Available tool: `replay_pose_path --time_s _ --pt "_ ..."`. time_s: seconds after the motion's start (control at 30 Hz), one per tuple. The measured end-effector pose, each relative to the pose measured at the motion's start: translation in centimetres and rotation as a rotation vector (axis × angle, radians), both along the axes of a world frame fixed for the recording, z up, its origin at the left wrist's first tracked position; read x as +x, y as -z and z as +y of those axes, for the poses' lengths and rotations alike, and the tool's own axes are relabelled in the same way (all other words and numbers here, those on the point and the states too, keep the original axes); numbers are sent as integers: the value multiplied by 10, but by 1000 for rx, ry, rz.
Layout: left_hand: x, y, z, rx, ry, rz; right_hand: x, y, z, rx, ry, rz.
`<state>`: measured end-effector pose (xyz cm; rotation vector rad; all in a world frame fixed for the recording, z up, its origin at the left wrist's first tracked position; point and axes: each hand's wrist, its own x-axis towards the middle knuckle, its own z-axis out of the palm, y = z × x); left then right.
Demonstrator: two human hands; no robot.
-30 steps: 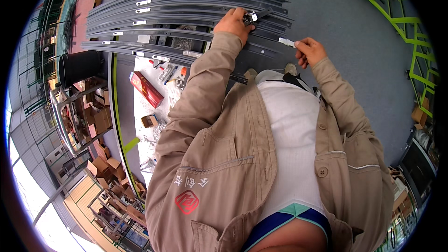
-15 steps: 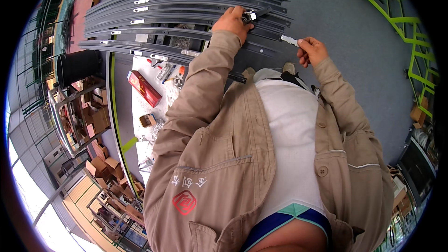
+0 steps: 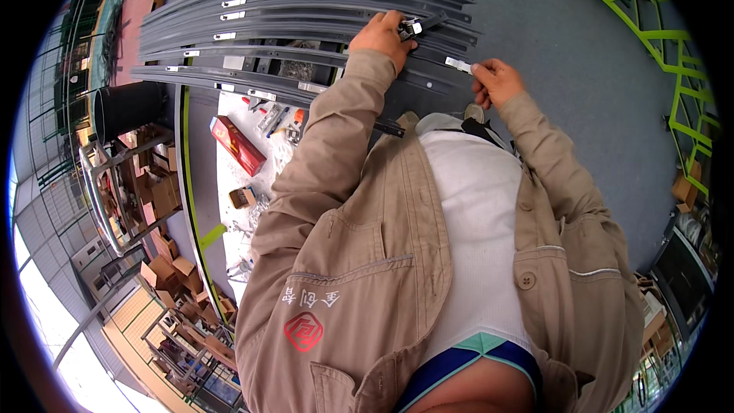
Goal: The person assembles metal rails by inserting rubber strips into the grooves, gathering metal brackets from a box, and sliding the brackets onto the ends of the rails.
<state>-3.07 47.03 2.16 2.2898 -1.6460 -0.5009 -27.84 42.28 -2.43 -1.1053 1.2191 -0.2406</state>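
Long dark metal rails lie side by side, several with small silver plates along them. My left hand is closed round a black-and-silver fitting near the right ends of the rails. Its exact kind is hard to make out, and my fingers hide part of it. To the right, my right hand pinches one end of a slim silver metal plate. The plate's free end points left, at the end of a rail.
Left of my body, a white work surface holds a red box, a small open carton and hand tools. Further left stand a black bin and a cart of cardboard boxes. Lime-green frames rise at the far right.
My right hand has moved a little left with the silver plate, bringing it closer to the rail ends. My left hand stays almost in place on the fitting.
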Motion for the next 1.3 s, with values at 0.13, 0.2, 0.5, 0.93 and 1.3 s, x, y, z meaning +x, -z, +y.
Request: replay_pose_path --time_s 0.13,0.2,0.5,0.93,1.3 --pt "0 -1 -1 16 12 -1 15 -3 -2 24 -38 -15" --pt "0 -1 -1 8 11 -17 19 -3 -5 38 -75 -42" --pt "1 1 -1 33 2 1 2 26 -11 226 -78 -368" --pt "-51 -8 15 -52 -66 89 6 -23 0 -828 -354 433" --pt "-95 -9 8 19 -153 66 5 -3 -27 -1407 -631 183"
